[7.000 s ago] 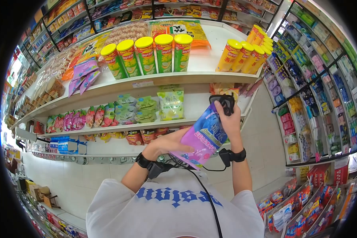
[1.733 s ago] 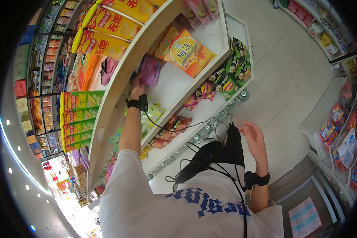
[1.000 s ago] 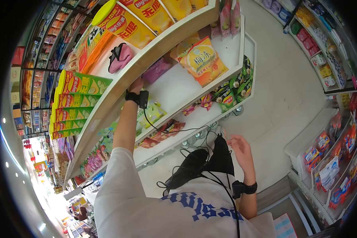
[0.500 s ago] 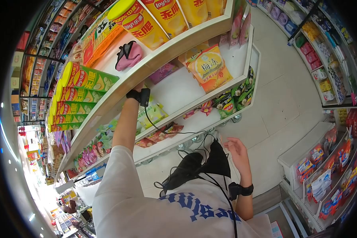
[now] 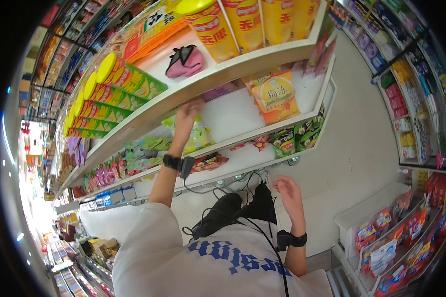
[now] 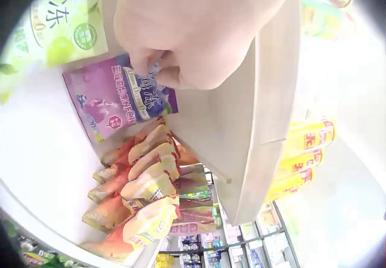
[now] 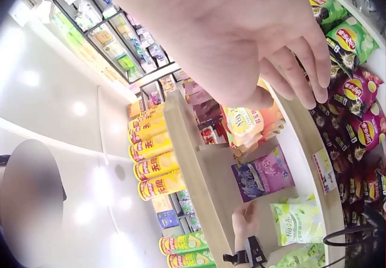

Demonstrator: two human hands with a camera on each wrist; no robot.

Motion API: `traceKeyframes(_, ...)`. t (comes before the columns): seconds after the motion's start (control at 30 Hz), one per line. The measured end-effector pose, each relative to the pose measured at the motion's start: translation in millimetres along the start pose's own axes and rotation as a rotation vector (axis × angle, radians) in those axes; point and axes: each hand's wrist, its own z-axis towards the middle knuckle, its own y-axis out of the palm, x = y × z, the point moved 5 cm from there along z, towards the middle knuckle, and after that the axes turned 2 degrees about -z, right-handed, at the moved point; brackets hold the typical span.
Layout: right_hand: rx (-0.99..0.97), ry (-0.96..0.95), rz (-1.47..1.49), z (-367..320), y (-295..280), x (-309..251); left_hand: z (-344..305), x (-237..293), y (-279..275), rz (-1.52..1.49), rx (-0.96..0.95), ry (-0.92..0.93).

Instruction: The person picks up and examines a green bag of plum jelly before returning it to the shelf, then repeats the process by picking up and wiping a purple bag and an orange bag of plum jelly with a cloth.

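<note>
A purple and blue pouch (image 6: pixel 114 96) of plum jelly stands on the middle shelf, leaning against its back. My left hand (image 5: pixel 189 113) is blurred just in front of the shelf, fingers loosely curled. In the left wrist view its fingertips overlap the pouch's top corner, but the right wrist view shows the hand beside the pouch (image 7: pixel 263 174), apart from it. A green pouch (image 5: pixel 197 136) is nearest below the left hand; orange pouches (image 5: pixel 274 96) stand on the pouch's other side. My right hand (image 5: pixel 288 194) hangs before the body, fingers loosely bent, holding nothing.
The upper shelf board (image 5: pixel 203 81) overhangs the pouches. On it are yellow chip canisters (image 5: pixel 245 22), green ones (image 5: pixel 134 81) and a pink and black bundle (image 5: pixel 186 61). Dark chip bags (image 5: pixel 285 141) fill the lower shelf's end. A black cable (image 5: pixel 203 190) crosses between the wrists.
Seven seconds ago both hands held the purple pouch before the body; now it stands on the shelf. Over the last half second the left hand has drawn back from the shelf.
</note>
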Motion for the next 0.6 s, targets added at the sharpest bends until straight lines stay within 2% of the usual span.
traceKeyframes(0.07, -0.034, -0.011, -0.002, 8.2, 4.6, -4.4, -40.7, 23.2, 2.3, -0.188, -0.148, -0.036)
traceKeyframes(0.13, -0.076, -0.019, -0.064, 15.5, 10.4, -11.1, -79.4, 46.2, -3.7, -0.18, -0.21, -0.109)
traceKeyframes(0.27, -0.137, -0.051, -0.163, 26.1, 38.3, -17.0, -161.4, 76.5, -50.8, -0.18, -0.18, -0.291)
traceKeyframes(0.37, -0.228, -0.015, -0.245, 22.1, 79.6, -21.3, -208.3, 131.8, -103.4, -0.187, 0.025, -0.067)
traceKeyframes(0.5, -0.369, -0.075, -0.343, 9.7, 151.5, -23.0, -273.0, 211.2, -190.6, -0.012, 0.269, 0.184)
traceKeyframes(0.6, -0.453, -0.125, -0.392, -22.2, 223.5, -19.5, -337.7, 253.7, -251.4, 0.06, 0.224, 0.496)
